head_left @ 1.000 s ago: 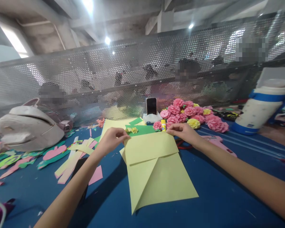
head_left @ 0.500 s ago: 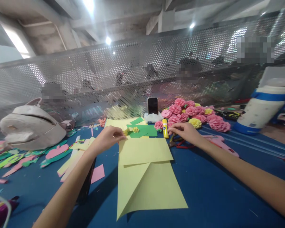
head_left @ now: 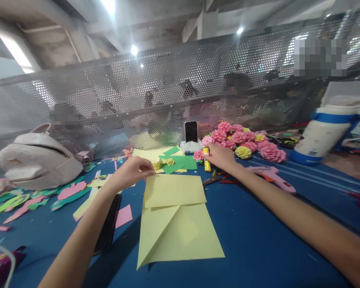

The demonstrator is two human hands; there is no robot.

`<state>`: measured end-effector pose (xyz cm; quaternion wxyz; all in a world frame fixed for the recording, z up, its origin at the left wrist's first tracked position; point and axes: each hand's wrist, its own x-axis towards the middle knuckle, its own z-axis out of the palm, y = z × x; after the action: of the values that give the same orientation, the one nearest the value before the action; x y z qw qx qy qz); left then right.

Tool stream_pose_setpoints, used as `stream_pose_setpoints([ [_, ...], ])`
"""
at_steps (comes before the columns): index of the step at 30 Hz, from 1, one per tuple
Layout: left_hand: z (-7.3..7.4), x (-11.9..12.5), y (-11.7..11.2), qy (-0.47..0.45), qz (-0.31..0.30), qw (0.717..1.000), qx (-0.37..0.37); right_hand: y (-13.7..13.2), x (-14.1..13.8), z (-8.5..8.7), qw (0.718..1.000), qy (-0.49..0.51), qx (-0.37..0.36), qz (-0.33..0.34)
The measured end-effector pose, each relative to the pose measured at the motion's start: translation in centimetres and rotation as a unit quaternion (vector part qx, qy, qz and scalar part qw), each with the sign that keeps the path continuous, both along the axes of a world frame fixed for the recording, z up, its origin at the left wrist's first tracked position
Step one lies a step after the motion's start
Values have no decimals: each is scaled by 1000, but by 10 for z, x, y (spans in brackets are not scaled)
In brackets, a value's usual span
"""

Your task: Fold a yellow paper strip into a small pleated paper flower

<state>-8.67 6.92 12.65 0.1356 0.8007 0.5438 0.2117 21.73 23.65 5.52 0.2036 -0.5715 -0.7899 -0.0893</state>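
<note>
glue stick [head_left: 207,165]: partly behind right hand [head_left: 222,157] | purple item [head_left: 4,267]: left-edge cut | people [head_left: 237,88]: blurred

Paper [head_left: 175,190] pale yellow; glue stick [head_left: 207,165] yellow; table [head_left: 258,244] blue.

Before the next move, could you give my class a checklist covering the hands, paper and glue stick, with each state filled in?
1. Left hand at the paper's top left corner: ok.
2. Paper lying flat: not ok; it is folded, and its lower left part lifts off the table.
3. Right hand at the glue stick: ok.
4. Glue stick firmly gripped: cannot tell.
5. Glue stick capped: cannot tell; the right hand partly covers its top.
6. Glue gun off the paper: ok; it lies apart, to the right.
</note>
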Motion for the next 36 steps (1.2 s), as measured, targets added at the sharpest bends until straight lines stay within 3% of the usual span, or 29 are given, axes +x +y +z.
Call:
stream_pose_setpoints([
  [11,-5,0,4,-6,6,1000,16,-20,-8,-2,993,-101,57,18],
  [22,-7,0,5,-7,2,1000,18,-15,-5,-5,991,-106,77,30],
  [36,-5,-2,4,-4,7,1000,19,-25,-7,17,996,-80,40,13],
])
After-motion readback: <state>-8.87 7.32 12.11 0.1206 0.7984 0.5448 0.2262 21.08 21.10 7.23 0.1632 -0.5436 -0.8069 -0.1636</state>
